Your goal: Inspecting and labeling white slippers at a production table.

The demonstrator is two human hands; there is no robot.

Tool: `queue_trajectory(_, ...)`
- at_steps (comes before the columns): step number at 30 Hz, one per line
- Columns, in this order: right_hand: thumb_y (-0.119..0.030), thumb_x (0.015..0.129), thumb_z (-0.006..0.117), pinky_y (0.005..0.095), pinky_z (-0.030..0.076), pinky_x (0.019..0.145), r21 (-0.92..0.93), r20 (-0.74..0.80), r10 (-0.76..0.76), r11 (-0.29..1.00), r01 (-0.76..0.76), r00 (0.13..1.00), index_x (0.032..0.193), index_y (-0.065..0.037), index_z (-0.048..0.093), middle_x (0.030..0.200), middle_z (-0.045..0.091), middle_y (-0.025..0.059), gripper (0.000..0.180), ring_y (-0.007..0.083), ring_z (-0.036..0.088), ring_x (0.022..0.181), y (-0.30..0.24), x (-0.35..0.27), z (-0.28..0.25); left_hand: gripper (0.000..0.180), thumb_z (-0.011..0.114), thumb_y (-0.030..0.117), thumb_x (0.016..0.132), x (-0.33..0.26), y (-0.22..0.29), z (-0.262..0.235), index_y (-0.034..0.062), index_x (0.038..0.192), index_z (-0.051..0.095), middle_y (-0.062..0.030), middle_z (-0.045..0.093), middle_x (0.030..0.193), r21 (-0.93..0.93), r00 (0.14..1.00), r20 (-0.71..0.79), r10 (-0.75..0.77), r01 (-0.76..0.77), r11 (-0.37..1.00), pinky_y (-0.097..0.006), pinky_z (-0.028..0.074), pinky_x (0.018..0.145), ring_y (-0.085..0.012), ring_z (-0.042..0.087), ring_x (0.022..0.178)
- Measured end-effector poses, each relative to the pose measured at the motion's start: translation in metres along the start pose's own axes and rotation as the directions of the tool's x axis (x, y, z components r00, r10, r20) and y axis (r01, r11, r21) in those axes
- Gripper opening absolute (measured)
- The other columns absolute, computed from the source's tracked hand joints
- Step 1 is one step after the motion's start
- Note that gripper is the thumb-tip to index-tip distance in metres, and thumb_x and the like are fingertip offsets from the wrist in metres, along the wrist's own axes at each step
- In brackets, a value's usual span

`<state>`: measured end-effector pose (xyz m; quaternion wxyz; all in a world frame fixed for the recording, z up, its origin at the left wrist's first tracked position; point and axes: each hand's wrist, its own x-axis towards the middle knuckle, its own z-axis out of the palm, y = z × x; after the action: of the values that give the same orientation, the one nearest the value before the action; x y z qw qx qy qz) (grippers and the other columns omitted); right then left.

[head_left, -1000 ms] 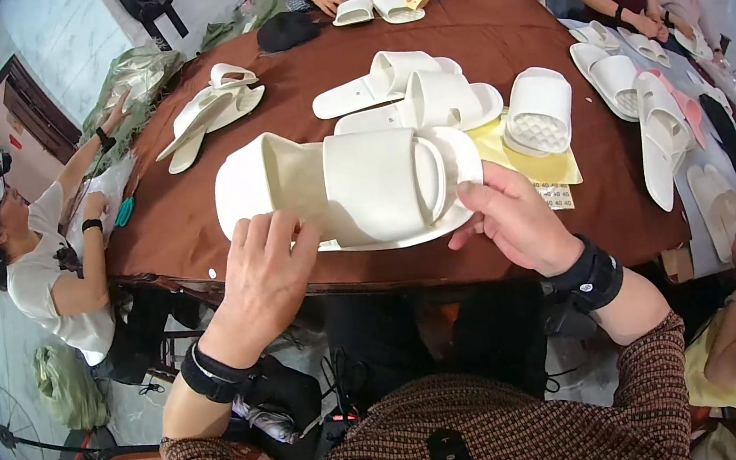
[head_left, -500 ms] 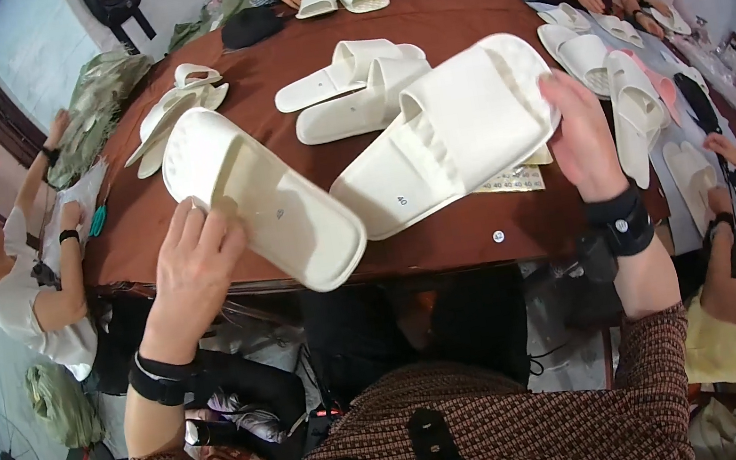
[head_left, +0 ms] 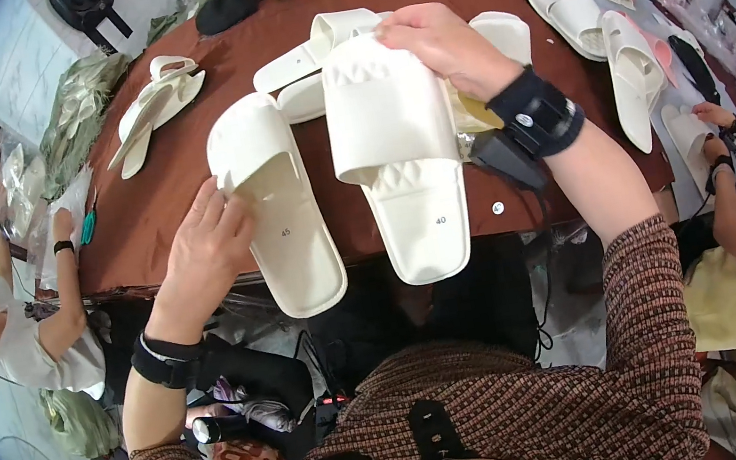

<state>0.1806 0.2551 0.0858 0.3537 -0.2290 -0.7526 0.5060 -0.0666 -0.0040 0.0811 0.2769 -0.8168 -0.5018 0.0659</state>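
My left hand [head_left: 206,240] is closed on the side edge of a white slipper [head_left: 300,250], which hangs toe up and heel toward me over the table's front edge. Beside it my right hand [head_left: 446,49] grips a second white slipper [head_left: 391,131] by its toe end, strap facing up and heel toward me. A small printed mark shows on each insole. The two slippers are side by side with a gap between. Behind them another white slipper [head_left: 331,35] lies on the table, and a further one [head_left: 301,102] is mostly hidden. A white slipper end [head_left: 506,38] shows past my right hand.
The table [head_left: 185,214] has a brown cover. White slippers [head_left: 153,114] lie stacked at the left, near a black cap [head_left: 225,11]. A round sticker [head_left: 497,208] is at the front edge. More slippers [head_left: 631,81] line the right side. Co-workers sit left, right and across.
My right hand has swung its slipper leftward and turned it heel toward me. The left slipper has turned more upright, drawing alongside. The view has shifted slightly.
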Motion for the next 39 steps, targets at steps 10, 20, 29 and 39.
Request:
queue_trajectory(10, -0.023, 0.091, 0.061, 0.0273, 0.047, 0.068, -0.109, 0.027, 0.165, 0.981, -0.162, 0.986, 0.104, 0.006, 0.067, 0.089, 0.065, 0.0052, 0.032, 0.0122, 0.059, 0.079, 0.047, 0.040, 0.026, 0.035, 0.070, 0.010, 0.078, -0.011, 0.032, -0.003, 0.0040, 0.112, 0.062, -0.0145, 0.054, 0.130, -0.549, 0.933, 0.077, -0.351, 0.334, 0.766, -0.046, 0.041, 0.104, -0.0348, 0.050, 0.121)
queue_trajectory(20, -0.020, 0.095, 0.055, 0.0310, 0.050, 0.075, -0.454, 0.080, -0.132, 0.877, 0.154, 0.988, 0.117, 0.003, 0.060, 0.093, 0.066, 0.0095, 0.033, 0.0137, 0.062, 0.082, 0.029, 0.003, 0.026, 0.077, 0.082, 0.041, 0.062, -0.036, 0.084, -0.016, 0.0126, 0.129, 0.059, -0.0155, 0.042, 0.147, -0.533, 0.932, 0.117, -0.344, 0.351, 0.770, -0.058, 0.031, 0.110, -0.0420, 0.037, 0.136)
queue_trajectory(29, -0.011, 0.090, 0.061, 0.0416, 0.050, 0.088, -0.502, 0.152, -0.275, 0.806, 0.314, 0.949, 0.116, 0.001, 0.058, 0.111, 0.062, 0.0210, 0.029, 0.0366, 0.061, 0.102, -0.014, -0.121, 0.030, 0.085, 0.086, 0.033, 0.060, -0.046, 0.100, 0.000, 0.0113, 0.136, 0.053, -0.0150, 0.040, 0.149, -0.633, 0.868, 0.123, -0.482, 0.442, 0.635, -0.054, 0.032, 0.110, -0.0413, 0.037, 0.136)
queue_trajectory(39, -0.009, 0.092, 0.065, 0.0300, 0.053, 0.064, -0.188, 0.015, 0.187, 0.965, -0.181, 0.982, 0.115, 0.004, 0.058, 0.083, 0.069, 0.0141, 0.027, 0.0179, 0.066, 0.069, 0.025, -0.220, 0.057, 0.071, 0.084, 0.028, 0.067, -0.030, 0.121, 0.002, 0.0016, 0.128, 0.058, -0.0164, 0.049, 0.142, -0.587, 0.826, 0.047, -0.562, 0.478, 0.654, -0.050, 0.033, 0.108, -0.0394, 0.040, 0.135)
